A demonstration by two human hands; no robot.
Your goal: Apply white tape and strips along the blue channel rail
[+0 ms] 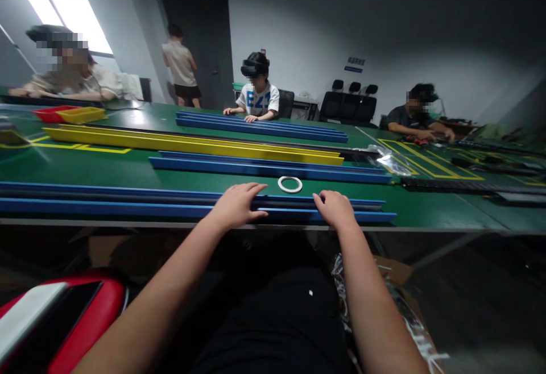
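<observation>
A long blue channel (106, 208) lies along the near table edge, with a dark strip (106, 196) running inside it. My left hand (234, 206) rests over this channel, thumb and fingers spread apart with nothing between them. To its right, my right hand (336, 209) is at the same channel, near its right end. Its fingers are curled in and the thumb is close to them; whatever they hold, if anything, is hidden. Just beyond the channel, between the hands, a white ring like a tape roll (290, 191) lies flat on the table.
Farther across the green table (128, 170) lie more blue channels (264, 168), yellow channels (191, 145) and clear plastic (390, 161). Red (49, 113) and yellow trays (83, 115) stand at left. Several people sit or stand beyond. A red stool (113, 300) is beside me.
</observation>
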